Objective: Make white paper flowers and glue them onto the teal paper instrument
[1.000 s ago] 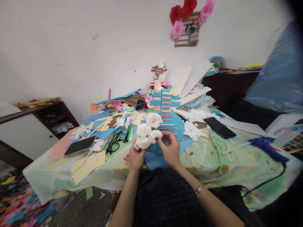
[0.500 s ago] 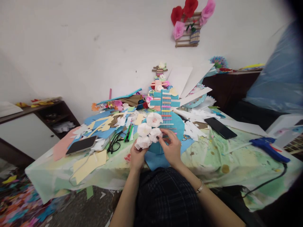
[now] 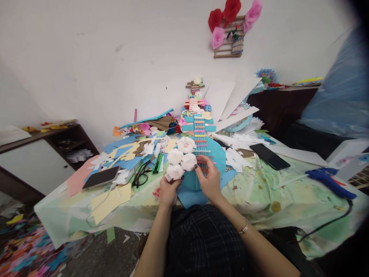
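Note:
A blue paper lute-shaped craft [image 3: 216, 149] leans toward me, its neck pointing away. Coloured sticks and pale strings run up its middle. Several white paper flowers [image 3: 186, 145] cluster on the left of its round body. My left hand [image 3: 168, 192] is closed around the lower left edge of the craft, thumb beside the lowest flower. My right hand [image 3: 210, 180] lies over the body, thumb and fingertips curled at the right edge of a white paper flower [image 3: 188, 162]. The fingers' exact contact is partly hidden.
A phone [image 3: 101, 178], a cutter knife [image 3: 157, 163] and black-handled scissors [image 3: 141, 173] lie left among paper scraps. Another phone [image 3: 270, 156] and a blue glue gun [image 3: 331, 182] lie right. Smaller flowered crafts [image 3: 194, 103] stand behind. A patterned cloth [image 3: 248, 196] covers the table.
The craft has tipped slightly, so its neck looks lower and further left. The lowest flower now faces me more. Both hands stay almost in place; the right fingertips have eased slightly off the petals.

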`<state>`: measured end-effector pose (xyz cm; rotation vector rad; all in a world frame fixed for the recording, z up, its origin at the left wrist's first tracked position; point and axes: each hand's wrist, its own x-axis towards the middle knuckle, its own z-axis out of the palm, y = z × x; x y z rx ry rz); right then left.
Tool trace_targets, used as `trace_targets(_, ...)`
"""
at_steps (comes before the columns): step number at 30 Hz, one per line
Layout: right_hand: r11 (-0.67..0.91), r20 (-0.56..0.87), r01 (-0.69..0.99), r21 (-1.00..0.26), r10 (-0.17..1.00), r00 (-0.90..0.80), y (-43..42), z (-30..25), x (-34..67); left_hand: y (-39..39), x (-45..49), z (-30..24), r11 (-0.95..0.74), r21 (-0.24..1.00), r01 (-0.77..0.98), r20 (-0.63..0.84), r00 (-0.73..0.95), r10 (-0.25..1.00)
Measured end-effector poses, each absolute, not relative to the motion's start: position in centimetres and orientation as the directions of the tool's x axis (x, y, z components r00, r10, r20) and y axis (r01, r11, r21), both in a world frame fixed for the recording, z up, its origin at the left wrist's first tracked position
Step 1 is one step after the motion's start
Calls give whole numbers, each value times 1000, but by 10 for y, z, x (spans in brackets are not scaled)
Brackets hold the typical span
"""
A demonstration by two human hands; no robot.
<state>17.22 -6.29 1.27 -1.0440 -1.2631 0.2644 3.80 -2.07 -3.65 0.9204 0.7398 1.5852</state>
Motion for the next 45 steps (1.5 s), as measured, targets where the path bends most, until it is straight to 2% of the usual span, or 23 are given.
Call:
trace_targets(5, 536, 627, 335, -775, 721, 295, -64, 10, 177, -22, 38, -30, -145, 831, -536, 113, -92, 989)
trace_targets(12, 464, 593, 419, -781, 762, 262, -63, 11, 173, -26, 38, -24, -59, 862, -503, 50, -31, 998)
trace_targets(16, 402, 531, 429, -809, 812, 240, -65, 9, 183, -37, 31, -23, 3, 910, -414, 7, 22, 1000)
trace_targets(21, 354, 440, 385, -852, 883, 163, -65, 1, 204, -49, 13, -21, 62, 978, -201, -38, 124, 992)
trace_targets(24, 341, 413, 363, -867, 900, 142, -64, -3, 211, -46, 0, -16, 3, 998, -63, -1, 30, 1000)
trace_targets(26, 332, 399, 355, -874, 907, 133, -62, -5, 214, -41, -5, -9, -137, 983, 119, 145, -62, 988)
trace_targets(28, 323, 390, 360, -875, 912, 128, -59, -6, 215, -36, -4, -1, -357, 848, 392, 393, -11, 920)
trace_targets(30, 317, 389, 382, -868, 913, 126, -56, -6, 216, -30, 3, 6, -534, 632, 562, 547, 165, 821)
trace_targets(33, 304, 388, 443, -843, 915, 111, -52, -2, 217, -21, 18, 12, -590, 545, 595, 551, 276, 788)
trace_targets(40, 273, 349, 596, -756, 937, 14, -43, 5, 213, -9, 26, 10, -577, 540, 613, 487, 331, 808)
trace_targets(45, 296, 355, 647, -702, 934, -42, -41, 7, 208, -10, 23, 8, -565, 558, 608, 476, 323, 818)
